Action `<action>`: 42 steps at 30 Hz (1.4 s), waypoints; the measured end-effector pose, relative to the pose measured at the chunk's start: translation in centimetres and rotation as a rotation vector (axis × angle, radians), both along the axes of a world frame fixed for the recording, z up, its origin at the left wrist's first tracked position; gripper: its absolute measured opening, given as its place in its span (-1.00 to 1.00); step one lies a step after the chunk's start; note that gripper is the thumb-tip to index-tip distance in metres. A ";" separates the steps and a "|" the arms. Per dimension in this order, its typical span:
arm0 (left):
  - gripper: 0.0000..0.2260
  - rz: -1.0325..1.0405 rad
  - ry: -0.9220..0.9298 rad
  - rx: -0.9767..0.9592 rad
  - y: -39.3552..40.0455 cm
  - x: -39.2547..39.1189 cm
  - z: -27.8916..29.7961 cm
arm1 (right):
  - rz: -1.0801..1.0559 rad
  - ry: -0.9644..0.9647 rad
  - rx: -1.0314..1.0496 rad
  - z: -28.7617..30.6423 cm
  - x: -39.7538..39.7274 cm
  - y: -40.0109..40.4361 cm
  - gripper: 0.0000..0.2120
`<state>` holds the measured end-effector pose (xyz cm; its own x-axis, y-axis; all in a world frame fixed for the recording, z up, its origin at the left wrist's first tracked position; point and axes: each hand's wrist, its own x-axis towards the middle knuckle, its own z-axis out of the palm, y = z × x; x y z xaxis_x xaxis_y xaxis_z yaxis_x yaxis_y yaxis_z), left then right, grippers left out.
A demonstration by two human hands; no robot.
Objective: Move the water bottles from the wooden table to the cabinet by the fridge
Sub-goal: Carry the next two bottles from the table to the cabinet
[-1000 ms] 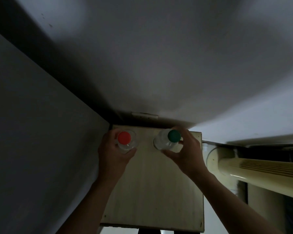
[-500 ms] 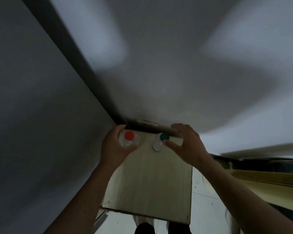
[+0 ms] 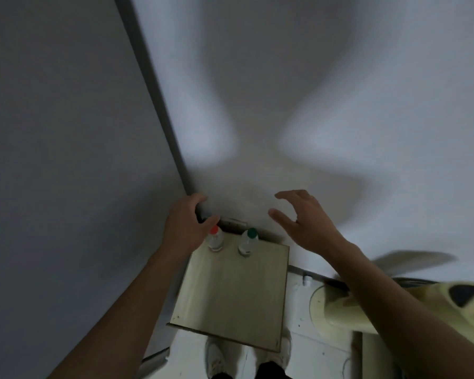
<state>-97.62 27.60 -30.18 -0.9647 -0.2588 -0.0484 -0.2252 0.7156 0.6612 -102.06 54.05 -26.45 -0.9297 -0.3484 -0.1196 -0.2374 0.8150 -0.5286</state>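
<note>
Red cap (image 3: 214,230) and green cap (image 3: 252,233) mark two clear bottles standing upright, side by side but apart, at the far edge of the pale wood cabinet top (image 3: 236,294), close to the wall (image 3: 285,91). Half a second ago each hand was wrapped around a bottle; both have since let go and lifted away. The left hand (image 3: 185,228) hangs just above and left of the red-capped bottle, fingers loosely curled, holding nothing. The right hand (image 3: 304,222) is well off to the right of the green-capped one, fingers spread and relaxed. The grey fridge side (image 3: 66,160) fills the left. Bottle bodies are blurred and dim, so any labels cannot be made out. A cream appliance (image 3: 348,310) at right is cut off by the frame and smeared by motion. White shoes (image 3: 219,356) show partly below the cabinet edge.
</note>
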 end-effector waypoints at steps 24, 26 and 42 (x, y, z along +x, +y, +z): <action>-0.34 -0.425 0.142 0.009 11.5 0.1 12.5 | -0.241 0.250 0.020 12.7 6.9 11.3 -0.33; -0.38 -0.496 0.166 0.027 12.6 0.4 13.1 | -0.323 0.281 0.039 13.7 9.3 11.9 -0.40; -0.43 -1.164 0.164 0.012 26.2 12.6 16.3 | -0.923 0.317 0.153 16.5 36.8 18.0 -0.34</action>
<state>-84.99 53.81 -13.91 -0.6142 0.7826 0.1016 0.6488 0.4275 0.6295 -65.28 72.04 -9.98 -0.8255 0.5282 0.1991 0.4133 0.8058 -0.4241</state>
